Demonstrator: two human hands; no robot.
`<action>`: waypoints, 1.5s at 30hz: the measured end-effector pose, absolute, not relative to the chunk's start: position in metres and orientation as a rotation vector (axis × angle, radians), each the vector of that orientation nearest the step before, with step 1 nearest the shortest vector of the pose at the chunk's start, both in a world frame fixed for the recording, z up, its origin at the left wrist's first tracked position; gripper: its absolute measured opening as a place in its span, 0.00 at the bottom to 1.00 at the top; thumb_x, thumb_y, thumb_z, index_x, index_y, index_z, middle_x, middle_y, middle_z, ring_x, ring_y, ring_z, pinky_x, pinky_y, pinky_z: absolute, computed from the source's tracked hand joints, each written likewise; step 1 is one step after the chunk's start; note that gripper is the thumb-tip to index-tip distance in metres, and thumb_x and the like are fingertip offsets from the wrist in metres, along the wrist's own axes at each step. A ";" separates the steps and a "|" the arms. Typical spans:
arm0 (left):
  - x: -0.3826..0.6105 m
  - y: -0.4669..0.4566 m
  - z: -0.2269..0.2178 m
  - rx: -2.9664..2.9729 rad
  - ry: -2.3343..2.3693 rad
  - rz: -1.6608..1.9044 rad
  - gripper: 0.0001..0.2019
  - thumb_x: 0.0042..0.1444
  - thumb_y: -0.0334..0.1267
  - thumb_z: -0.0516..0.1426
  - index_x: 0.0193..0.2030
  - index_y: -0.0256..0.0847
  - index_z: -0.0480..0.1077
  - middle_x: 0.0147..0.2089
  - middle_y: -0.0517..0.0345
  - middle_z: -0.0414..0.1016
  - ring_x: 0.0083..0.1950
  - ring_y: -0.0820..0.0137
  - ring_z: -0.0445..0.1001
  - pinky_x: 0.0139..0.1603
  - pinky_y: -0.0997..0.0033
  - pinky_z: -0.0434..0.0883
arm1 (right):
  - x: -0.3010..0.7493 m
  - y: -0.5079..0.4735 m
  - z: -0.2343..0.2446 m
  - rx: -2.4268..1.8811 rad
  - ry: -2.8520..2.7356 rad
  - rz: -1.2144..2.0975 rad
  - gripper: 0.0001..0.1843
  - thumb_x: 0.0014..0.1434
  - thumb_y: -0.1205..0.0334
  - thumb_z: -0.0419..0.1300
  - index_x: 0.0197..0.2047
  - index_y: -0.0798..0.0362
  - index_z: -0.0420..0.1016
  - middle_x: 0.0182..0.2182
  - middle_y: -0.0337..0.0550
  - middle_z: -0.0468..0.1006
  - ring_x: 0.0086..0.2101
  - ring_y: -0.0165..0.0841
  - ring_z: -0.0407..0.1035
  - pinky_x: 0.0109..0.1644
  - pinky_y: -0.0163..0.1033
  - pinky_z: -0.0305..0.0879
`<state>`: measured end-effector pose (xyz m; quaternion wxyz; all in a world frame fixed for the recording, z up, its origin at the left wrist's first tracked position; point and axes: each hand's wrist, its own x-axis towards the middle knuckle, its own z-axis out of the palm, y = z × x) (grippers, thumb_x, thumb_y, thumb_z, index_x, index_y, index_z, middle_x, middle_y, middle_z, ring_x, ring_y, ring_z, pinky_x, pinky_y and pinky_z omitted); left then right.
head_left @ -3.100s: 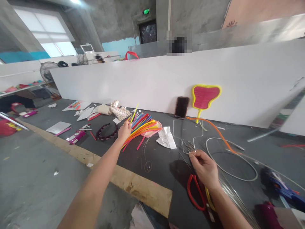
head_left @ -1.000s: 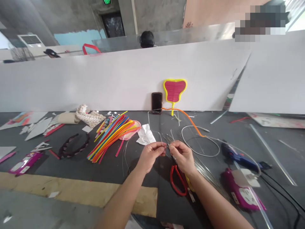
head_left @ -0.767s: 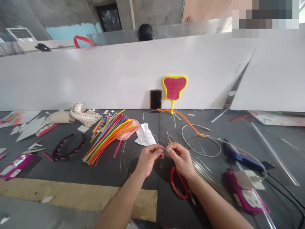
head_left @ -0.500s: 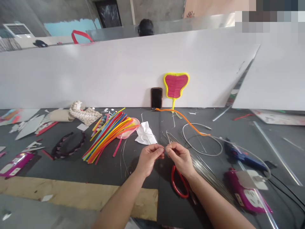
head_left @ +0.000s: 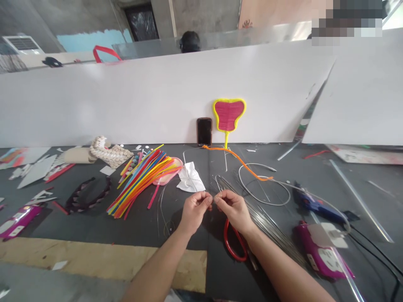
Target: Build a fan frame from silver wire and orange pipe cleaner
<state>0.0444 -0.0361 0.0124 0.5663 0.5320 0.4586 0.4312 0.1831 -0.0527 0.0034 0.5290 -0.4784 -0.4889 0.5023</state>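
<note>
My left hand [head_left: 195, 209] is closed in a pinch on a thin metal wire [head_left: 192, 181], which curves up and away over a crumpled white paper [head_left: 190, 178]. Close beside it, my right hand [head_left: 232, 209] also pinches wire, and a small bent hook [head_left: 217, 181] sticks up past its fingertips. Whether both hands hold one same wire is hidden by the fingers. Below my right wrist lie red-handled scissors [head_left: 234, 250], partly covered. A bundle of straight wires [head_left: 267, 228] extends beneath my right forearm.
Colourful fuzzy stems [head_left: 141, 180] and a dark braided headband [head_left: 88, 195] lie left. A phone [head_left: 204, 131] and a pink-and-yellow fan shape [head_left: 229, 115] lean on the white board [head_left: 151, 100]. At right are a blue glue gun [head_left: 317, 205] and a purple power strip [head_left: 324, 256].
Both hands stay pinched close together, with only slight movement of the fingers. The whole view has shifted slightly.
</note>
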 end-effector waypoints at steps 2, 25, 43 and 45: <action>0.044 -0.037 0.012 1.273 1.089 1.019 0.12 0.50 0.46 0.58 0.26 0.39 0.69 0.22 0.61 0.66 0.26 0.73 0.65 0.29 0.75 0.63 | 0.183 -0.053 0.004 -1.153 -1.170 1.220 0.13 0.52 0.52 0.60 0.26 0.54 0.70 0.18 0.35 0.67 0.20 0.26 0.60 0.24 0.32 0.58; 0.047 -0.035 0.005 0.958 0.948 1.002 0.11 0.46 0.43 0.62 0.27 0.36 0.71 0.24 0.62 0.68 0.26 0.75 0.66 0.31 0.74 0.64 | 0.182 -0.054 0.001 -1.178 -1.193 1.129 0.11 0.53 0.55 0.60 0.29 0.55 0.71 0.23 0.38 0.70 0.24 0.27 0.62 0.28 0.32 0.60; 0.047 -0.034 0.003 0.973 0.933 0.985 0.10 0.48 0.42 0.61 0.26 0.37 0.70 0.24 0.63 0.67 0.25 0.75 0.66 0.30 0.74 0.64 | 0.182 -0.055 0.001 -1.247 -1.229 1.102 0.13 0.53 0.52 0.60 0.30 0.55 0.72 0.23 0.39 0.72 0.23 0.28 0.63 0.28 0.33 0.61; 0.047 -0.035 0.004 0.978 0.937 0.978 0.10 0.48 0.42 0.61 0.27 0.37 0.70 0.24 0.62 0.68 0.25 0.75 0.66 0.30 0.73 0.65 | 0.183 -0.055 0.000 -1.259 -1.243 1.087 0.13 0.53 0.53 0.59 0.30 0.55 0.72 0.23 0.39 0.71 0.23 0.28 0.63 0.28 0.33 0.60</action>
